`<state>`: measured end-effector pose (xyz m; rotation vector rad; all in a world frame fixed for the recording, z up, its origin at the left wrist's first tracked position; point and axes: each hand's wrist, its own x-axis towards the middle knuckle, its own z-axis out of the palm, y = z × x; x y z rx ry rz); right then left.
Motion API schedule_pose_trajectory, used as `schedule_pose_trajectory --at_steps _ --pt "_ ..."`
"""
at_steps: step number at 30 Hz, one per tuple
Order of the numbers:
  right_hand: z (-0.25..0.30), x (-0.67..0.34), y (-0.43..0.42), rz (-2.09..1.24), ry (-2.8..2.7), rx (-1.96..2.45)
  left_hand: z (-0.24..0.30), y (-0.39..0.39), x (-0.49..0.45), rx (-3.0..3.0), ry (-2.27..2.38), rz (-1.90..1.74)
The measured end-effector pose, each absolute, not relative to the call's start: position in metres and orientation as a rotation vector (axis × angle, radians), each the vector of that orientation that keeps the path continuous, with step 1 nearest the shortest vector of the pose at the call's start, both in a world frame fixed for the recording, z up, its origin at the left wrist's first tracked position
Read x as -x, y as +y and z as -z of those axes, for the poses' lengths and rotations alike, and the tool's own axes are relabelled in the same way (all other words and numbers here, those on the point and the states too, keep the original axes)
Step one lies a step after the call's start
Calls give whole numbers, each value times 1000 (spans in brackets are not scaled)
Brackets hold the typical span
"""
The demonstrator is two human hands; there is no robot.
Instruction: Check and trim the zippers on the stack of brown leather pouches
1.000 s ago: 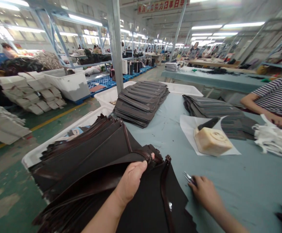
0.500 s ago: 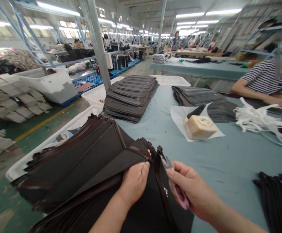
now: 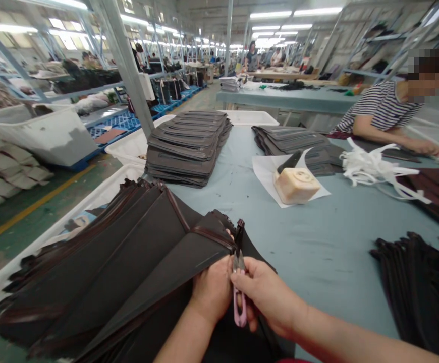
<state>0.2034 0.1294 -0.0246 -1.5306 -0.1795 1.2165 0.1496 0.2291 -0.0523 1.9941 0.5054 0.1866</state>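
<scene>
Pink-handled thread snips [image 3: 239,302] are gripped in my right hand [image 3: 265,287], their metal blades pointing up toward a dark bound edge. My left hand [image 3: 214,287] is closed on the corner of a dark fabric piece [image 3: 189,252], right beside the snips. This piece has shiny brown-black binding along its edges. It lies at the front of a thick fanned stack of similar dark pieces [image 3: 121,252] spreading to the left. Whether the blade tips touch the binding I cannot tell.
Beyond my hands, a beige block [image 3: 297,185] with a black-handled item rests on white paper [image 3: 263,171]. Grey panel stacks [image 3: 189,146] stand farther back. White strips [image 3: 371,164] and dark bundles [image 3: 420,297] lie to the right. A co-worker in a striped shirt [image 3: 378,103] leans over the table.
My right hand has moved left with the snips, now upright against my left hand. The view has turned right, and the co-worker has leaned and reached farther right.
</scene>
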Motion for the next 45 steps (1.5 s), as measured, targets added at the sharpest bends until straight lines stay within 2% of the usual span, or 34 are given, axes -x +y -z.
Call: schedule_pose_trajectory --at_steps 7,16,22,25,28,32,35,39,42,45 --pt "37 -202 136 -1144 -119 1563 62 230 -152 -2032 435 -284" --pt "52 -203 141 -954 -35 1597 76 230 -153 -2237 373 -238" --pt "37 -261 125 -410 -69 1561 68 230 -160 -2115 488 -331" --pt "51 -286 104 -542 -55 1543 58 233 -162 -1962 485 -309" --pt "94 -298 75 -752 -47 1773 44 236 -164 -1718 499 -279" --pt "155 -317 32 -757 -164 2318 25 240 -167 -1454 624 -299" --pt "174 -337 11 -785 -420 2702 16 246 -172 -1290 649 -329" --pt "151 -347 24 -326 -675 2915 8 264 -179 -1043 628 -385" --pt "106 -335 64 14 -924 2545 1 276 -183 -890 659 -325" --pt "57 -311 114 35 -1235 2080 -4 284 -186 -814 701 -286"
